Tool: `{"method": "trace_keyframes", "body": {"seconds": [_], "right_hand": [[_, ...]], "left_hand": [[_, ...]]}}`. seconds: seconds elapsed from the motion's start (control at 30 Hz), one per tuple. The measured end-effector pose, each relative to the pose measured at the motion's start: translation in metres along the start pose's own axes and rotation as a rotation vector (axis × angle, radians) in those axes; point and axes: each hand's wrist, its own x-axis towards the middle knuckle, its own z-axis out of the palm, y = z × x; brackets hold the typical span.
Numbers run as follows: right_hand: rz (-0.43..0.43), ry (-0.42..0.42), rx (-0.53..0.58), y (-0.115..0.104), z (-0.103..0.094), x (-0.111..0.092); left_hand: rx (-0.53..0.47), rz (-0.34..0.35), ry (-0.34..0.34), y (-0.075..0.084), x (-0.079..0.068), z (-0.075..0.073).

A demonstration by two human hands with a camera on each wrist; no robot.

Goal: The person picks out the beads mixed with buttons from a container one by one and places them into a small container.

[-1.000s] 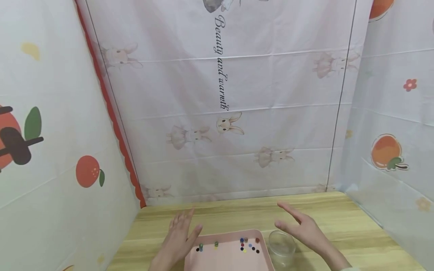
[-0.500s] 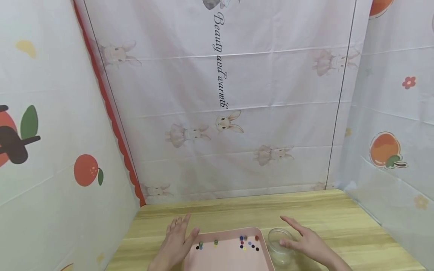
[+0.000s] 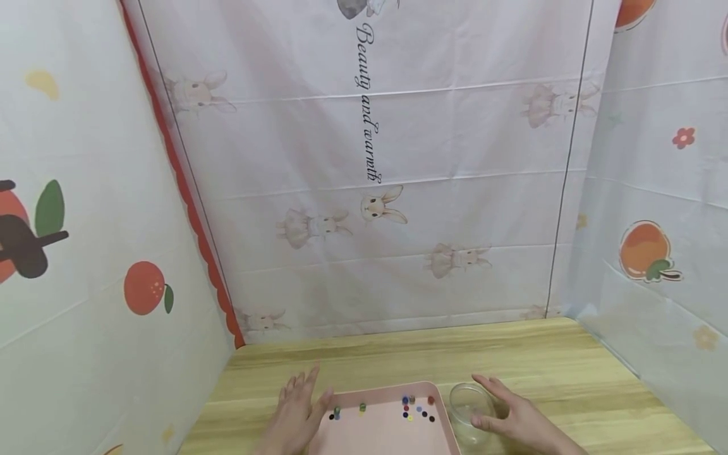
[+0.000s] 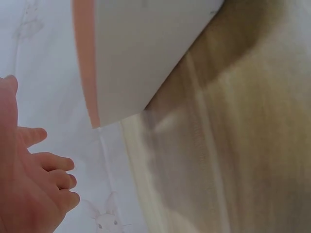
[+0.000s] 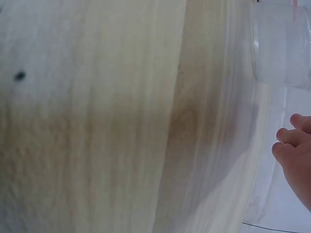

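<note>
On the light wood-grain worktop (image 3: 392, 363), between its left and right edges, one shallow pink rectangular tray (image 3: 375, 436) with rounded corners. Just beside the right edge of the tray, one clear, colourless, round jar (image 3: 471, 433); stands upright, axis vertical, round rim uppermost. Far edge of the tray turned toward the far edge of the worktop at a slight slant, right corner farther back; near edge cut off by the head view, so cannot tell the long axis. In the tray, about fourteen small round coloured pieces (image 3: 363, 407): five toward the far left corner, nine toward the far right corner. One bare right hand (image 3: 517, 417) at the right side of the jar, thumb and fingers spread apart and pointing leftward; in the head view, cannot tell whether the thumb touches the jar; in the right wrist view, shows a gap between visible fingertips and jar. One bare left hand (image 3: 292, 417) beside the left edge of the tray, fingers extended toward the far edge of the worktop, thumb held apart from them near the far left corner of the tray. Behind the far edge of the worktop, one white curtain (image 3: 500, 145) printed with rabbits.
</note>
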Motion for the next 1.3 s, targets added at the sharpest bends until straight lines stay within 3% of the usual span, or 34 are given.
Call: {"method": "trace_keyframes", "body": {"seconds": [0.23, 0.5, 0.77, 0.97, 1.3], "right_hand": [[0.007, -0.049, 0.061, 0.001, 0.005, 0.005], [0.018, -0.048, 0.057, 0.003, 0.009, 0.003], [-0.012, -0.025, 0.048, 0.005, 0.010, 0.001], [-0.015, -0.034, 0.056, 0.007, 0.008, -0.002], [-0.018, -0.055, 0.068, 0.011, 0.004, -0.009]], "left_hand": [[-0.030, -0.001, -0.024, -0.012, 0.001, 0.009], [-0.044, -0.053, -0.046, -0.024, 0.000, 0.019], [-0.009, 0.049, -0.082, -0.030, -0.001, 0.020], [0.065, 0.030, -0.026, -0.028, -0.001, 0.032], [0.046, -0.032, 0.030, -0.017, -0.004, 0.044]]}}
